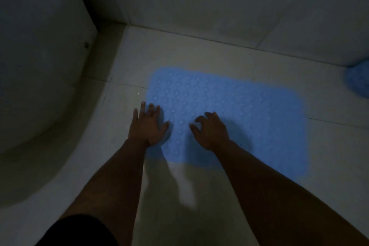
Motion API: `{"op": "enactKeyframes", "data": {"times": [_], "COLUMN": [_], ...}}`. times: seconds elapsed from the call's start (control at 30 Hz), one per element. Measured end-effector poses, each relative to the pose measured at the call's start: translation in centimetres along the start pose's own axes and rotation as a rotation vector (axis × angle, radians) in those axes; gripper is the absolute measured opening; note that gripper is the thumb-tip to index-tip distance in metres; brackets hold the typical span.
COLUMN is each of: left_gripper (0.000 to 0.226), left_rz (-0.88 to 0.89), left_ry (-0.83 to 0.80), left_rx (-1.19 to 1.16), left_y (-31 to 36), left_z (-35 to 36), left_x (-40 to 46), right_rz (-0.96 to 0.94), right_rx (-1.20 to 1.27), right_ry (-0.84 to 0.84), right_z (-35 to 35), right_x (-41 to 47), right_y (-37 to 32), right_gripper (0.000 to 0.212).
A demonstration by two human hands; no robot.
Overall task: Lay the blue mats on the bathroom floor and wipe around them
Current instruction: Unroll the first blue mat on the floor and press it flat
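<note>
A light blue bubbled mat (pixel 249 110) lies flat on the pale tiled floor (pixel 199 56) in a dim room. My left hand (pixel 146 126) lies flat with straight spread fingers on the mat's near left edge, partly over the tile. My right hand (pixel 211 130) sits on the mat a little to the right, its fingers bent and their tips touching the surface, holding nothing. A second blue mat (pixel 358 81) shows only as a bunched corner at the right edge of the frame.
A large white rounded fixture (pixel 40 86) fills the left side, curving toward the mat. The tiled wall (pixel 219 2) runs along the back. A dark piece of clothing (pixel 79 231) shows at the bottom left.
</note>
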State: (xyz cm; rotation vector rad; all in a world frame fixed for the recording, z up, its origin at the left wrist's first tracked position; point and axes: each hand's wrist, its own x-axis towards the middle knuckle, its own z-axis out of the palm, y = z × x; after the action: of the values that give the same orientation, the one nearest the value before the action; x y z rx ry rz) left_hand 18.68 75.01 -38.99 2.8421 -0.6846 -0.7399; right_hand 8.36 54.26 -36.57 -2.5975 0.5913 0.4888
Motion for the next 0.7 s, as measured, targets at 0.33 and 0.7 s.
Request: {"op": "enactKeyframes", "data": {"times": [0.33,0.7], "left_gripper": [0.056,0.054], "left_rz": [0.219,0.321], "left_ry": [-0.072,0.019], "left_rx": [0.072,0.102], "left_y": [16.7,26.0], "left_z": [-30.2,-60.0], "left_x": [-20.1,-37.6], "right_rz": [0.149,0.22], "right_rx": [0.082,0.216], "right_ry": [-0.091,0.054], "right_z": [-31.3,-58.8], "right_x": [-19.5,-38.6], "right_y": [-6.5,-15.4], "right_gripper": [0.051,0.047]}}
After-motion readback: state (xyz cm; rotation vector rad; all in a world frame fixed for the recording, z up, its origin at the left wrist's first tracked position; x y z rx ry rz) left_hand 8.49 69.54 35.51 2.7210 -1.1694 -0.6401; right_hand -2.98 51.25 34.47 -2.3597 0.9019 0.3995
